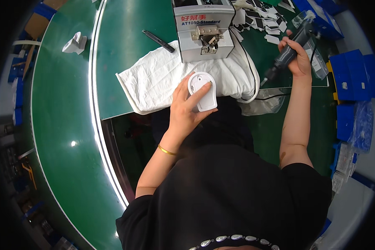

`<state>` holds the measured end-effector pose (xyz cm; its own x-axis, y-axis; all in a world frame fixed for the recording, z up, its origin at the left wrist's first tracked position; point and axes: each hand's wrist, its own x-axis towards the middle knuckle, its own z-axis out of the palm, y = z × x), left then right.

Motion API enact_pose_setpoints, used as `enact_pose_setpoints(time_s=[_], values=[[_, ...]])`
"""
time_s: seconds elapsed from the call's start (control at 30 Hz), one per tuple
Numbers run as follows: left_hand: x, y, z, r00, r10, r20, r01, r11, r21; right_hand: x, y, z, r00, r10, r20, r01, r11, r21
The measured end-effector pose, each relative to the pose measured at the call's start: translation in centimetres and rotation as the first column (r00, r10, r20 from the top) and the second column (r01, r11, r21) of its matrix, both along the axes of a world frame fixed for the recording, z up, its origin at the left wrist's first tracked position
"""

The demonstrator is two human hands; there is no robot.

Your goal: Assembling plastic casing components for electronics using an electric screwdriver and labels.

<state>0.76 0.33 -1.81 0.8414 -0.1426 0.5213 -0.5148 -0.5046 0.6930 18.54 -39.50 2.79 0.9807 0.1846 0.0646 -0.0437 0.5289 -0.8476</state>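
Note:
My left hand (184, 108) grips a white plastic housing (203, 93) with one rounded end, its hollow side facing up. The thumb lies across the recess, and the fingers wrap round the left side. Off to the right, my right hand (298, 58) is closed round a black electric screwdriver (286, 57), whose bit points down and to the left, apart from the housing. Beyond the housing, a white cloth (154, 77) covers the front of the green table, under a grey screw feeder machine (204, 31).
A black pen-like tool (158, 41) lies left of the machine. Many small white and black pieces (262, 21) are scattered at the back right. Blue bins (350, 75) line the right side. A green conveyor belt (66, 112) carries a white part (75, 43).

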Motion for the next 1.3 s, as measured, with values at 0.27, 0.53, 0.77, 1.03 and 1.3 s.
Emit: enact_pose_setpoints(time_s=[0.27,0.53,0.77,1.03,1.3], values=[[-0.1,0.8,-0.9,1.000,-0.003,0.000,0.003,1.000,-0.017,-5.9,21.3,12.4,0.918,-0.157,0.364,0.124,0.986,0.112],[0.0,0.9,-1.7,0.999,-0.004,0.045,0.005,0.999,-0.034,-4.6,25.1,11.8,0.688,0.019,0.725,0.304,0.900,-0.312],[0.2,1.1,-2.1,0.998,0.008,0.070,-0.007,1.000,-0.020,-5.1,26.6,13.2,0.666,0.154,0.730,0.324,0.822,-0.469],[0.3,1.0,-2.6,0.995,0.008,0.094,-0.005,1.000,-0.026,-3.7,27.2,11.6,0.804,-0.001,0.595,0.248,0.909,-0.334],[0.1,1.0,-1.3,0.999,0.018,0.050,-0.016,1.000,-0.022,-8.2,26.7,10.5,0.818,0.004,0.576,0.112,0.980,-0.166]])
